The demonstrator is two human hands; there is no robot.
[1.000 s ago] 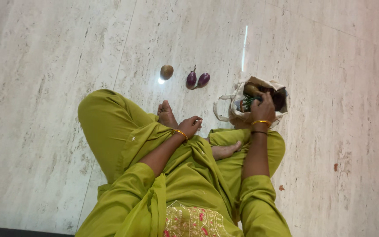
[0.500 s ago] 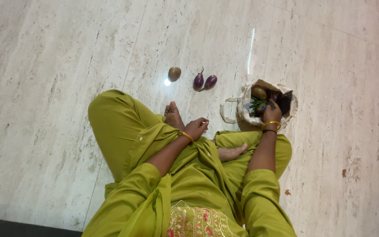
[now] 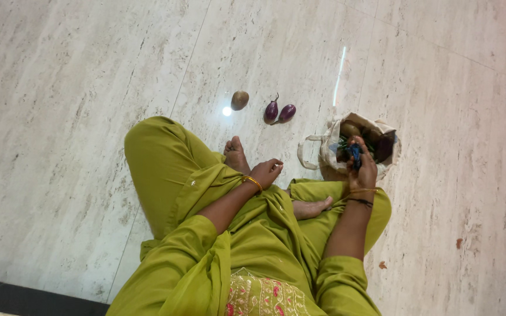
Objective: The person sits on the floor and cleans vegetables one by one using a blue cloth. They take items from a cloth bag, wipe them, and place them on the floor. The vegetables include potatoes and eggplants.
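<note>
I sit cross-legged on a marble floor in green clothes. My right hand reaches into a pale cloth bag full of vegetables, its fingers closed around a dark blue-and-green item inside. My left hand rests on my knee near my foot, fingers loosely curled, holding nothing. Two small purple aubergines and a brown round vegetable lie on the floor in front of my left foot.
The marble floor spreads all around, with a bright light reflection beside the brown vegetable. A dark strip runs along the bottom left edge. Small reddish specks lie on the floor to my right.
My right hand has gone deeper into the bag and closed on something inside. My left hand has stayed on my knee. The view has shifted slightly.
</note>
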